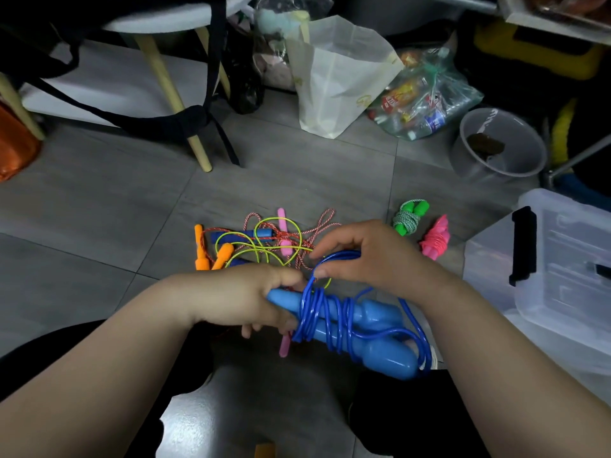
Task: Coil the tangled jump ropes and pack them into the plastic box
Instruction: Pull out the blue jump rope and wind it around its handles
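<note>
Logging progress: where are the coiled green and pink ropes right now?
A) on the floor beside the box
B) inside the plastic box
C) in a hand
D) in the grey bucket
A: the green bundle and the pink bundle lie on the floor tiles, just outside the plastic box.

Cluttered home floor (99,206) — bags (337,77), chair (165,77)

both forearms (125,352) are bare as far as they show, full and rounded. the left hand (244,299) and the right hand (367,256) are bare too, with short, plump fingers and nails trimmed close. black cloth (403,421) covers both legs, plain and unmarked, dull in the low light.
</note>
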`<state>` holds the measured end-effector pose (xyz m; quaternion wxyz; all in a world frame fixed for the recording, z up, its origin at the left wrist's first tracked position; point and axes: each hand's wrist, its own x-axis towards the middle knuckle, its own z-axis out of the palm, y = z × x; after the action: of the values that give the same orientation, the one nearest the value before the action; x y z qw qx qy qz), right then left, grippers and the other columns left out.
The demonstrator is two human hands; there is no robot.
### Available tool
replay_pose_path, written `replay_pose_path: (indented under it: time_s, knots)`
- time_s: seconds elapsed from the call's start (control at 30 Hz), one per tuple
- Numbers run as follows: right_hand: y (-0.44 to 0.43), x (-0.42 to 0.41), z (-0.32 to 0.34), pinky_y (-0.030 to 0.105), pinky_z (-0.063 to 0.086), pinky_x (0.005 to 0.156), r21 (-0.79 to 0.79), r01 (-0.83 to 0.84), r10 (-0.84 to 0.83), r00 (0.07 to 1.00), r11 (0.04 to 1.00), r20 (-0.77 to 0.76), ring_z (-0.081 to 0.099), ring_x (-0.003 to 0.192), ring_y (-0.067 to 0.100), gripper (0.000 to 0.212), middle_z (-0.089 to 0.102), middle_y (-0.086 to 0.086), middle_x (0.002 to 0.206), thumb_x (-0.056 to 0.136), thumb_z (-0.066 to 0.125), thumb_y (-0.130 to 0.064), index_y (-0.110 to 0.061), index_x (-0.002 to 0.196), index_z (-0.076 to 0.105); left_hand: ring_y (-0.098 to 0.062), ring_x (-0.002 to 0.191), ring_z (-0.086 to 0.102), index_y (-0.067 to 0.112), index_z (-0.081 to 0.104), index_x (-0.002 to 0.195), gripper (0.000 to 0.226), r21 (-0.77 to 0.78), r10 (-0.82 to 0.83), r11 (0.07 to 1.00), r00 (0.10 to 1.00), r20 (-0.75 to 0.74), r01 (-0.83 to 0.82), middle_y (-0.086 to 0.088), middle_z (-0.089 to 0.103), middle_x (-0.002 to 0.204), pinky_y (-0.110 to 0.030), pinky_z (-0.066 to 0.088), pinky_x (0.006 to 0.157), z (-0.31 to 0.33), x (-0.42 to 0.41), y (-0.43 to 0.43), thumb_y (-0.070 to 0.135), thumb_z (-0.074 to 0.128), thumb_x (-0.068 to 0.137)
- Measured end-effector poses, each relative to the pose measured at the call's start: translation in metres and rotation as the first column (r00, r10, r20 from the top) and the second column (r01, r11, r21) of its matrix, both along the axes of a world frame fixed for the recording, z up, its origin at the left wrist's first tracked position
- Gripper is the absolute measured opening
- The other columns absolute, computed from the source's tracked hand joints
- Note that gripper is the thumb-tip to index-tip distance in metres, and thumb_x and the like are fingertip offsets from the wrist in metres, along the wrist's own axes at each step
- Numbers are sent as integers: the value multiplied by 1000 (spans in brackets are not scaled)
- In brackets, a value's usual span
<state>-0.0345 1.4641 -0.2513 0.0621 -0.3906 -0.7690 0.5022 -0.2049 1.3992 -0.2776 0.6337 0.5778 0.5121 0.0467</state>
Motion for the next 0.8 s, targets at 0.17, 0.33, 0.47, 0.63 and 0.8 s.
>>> replay_pose_path:
  time_s: [0.17, 0.33, 0.47, 0.63, 0.8]
  knots:
    - [5, 4, -5, 15, 44, 66, -103, -34, 36, 999, 994, 13, 56, 63, 0, 11, 67, 6, 68, 69, 75, -6, -8, 77, 68, 3, 57, 50, 35, 54, 79, 22, 116, -56, 991, 991, -125, 70, 10, 53, 67, -14, 42, 51, 9, -7, -2, 19, 68, 76]
    - [6, 7, -16, 3, 40, 60, -79, -46, 54, 993, 996, 103, 54, 58, -10, 10, 58, -14, 65, 73, 72, -5, -5, 82, 69, -7, 93, 55, 30, 59, 103, 20, 151, -240, 916, 810, -534, 371, 10, 60, 96, -25, 46, 84, 3, -4, -6, 26, 60, 83]
    - [14, 11, -18, 6, 42, 60, -77, 90, -90, 996, 993, 8, 53, 53, -8, 20, 61, -16, 61, 72, 70, 0, -19, 75, 67, 1, 61, 53, 31, 63, 85, 16, 60, -184, 979, 975, -126, 193, 17, 59, 68, -15, 45, 50, 11, -11, -5, 17, 66, 78]
    - [3, 11, -37, 3, 38, 45, -413, 361, -381, 924, 836, 37, 51, 38, -6, 19, 66, -2, 93, 88, 51, 0, -11, 100, 61, -2, 37, 43, 14, 59, 77, 12, -52, 253, 965, 869, 426, -256, 0, 54, 44, -13, 38, 39, 22, -12, -6, 3, 55, 79]
    - [-7, -7, -40, 7, 23, 36, -384, 316, -384, 916, 868, -114, 30, 28, 0, 32, 46, -6, 35, 91, 48, -7, -12, 59, 53, -2, 36, 37, 11, 54, 83, 7, -187, 689, 704, 594, 416, -685, 2, 59, 56, -11, 29, 35, 12, -11, 9, 14, 54, 89]
